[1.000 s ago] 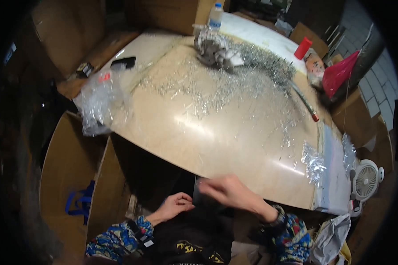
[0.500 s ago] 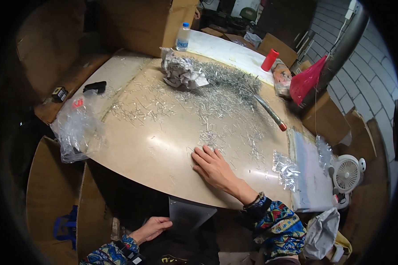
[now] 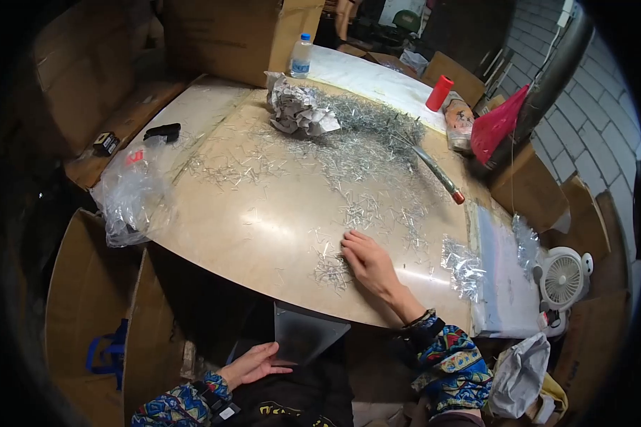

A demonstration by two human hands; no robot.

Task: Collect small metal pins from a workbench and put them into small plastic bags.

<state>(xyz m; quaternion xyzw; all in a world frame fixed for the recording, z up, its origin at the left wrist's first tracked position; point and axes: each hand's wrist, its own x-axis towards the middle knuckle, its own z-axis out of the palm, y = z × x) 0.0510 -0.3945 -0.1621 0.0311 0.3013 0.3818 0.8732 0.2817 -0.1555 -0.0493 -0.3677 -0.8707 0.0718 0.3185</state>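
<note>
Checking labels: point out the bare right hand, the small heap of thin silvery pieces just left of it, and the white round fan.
Right hand [image 3: 370, 265]: head view, back of the hand.
Silvery heap [image 3: 330, 271]: head view, its middle.
White round fan [image 3: 563, 279]: head view, centre of its grille.

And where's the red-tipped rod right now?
In the head view, the red-tipped rod is right of centre, beyond the right hand, its far end at the heap of metal pieces.
</note>
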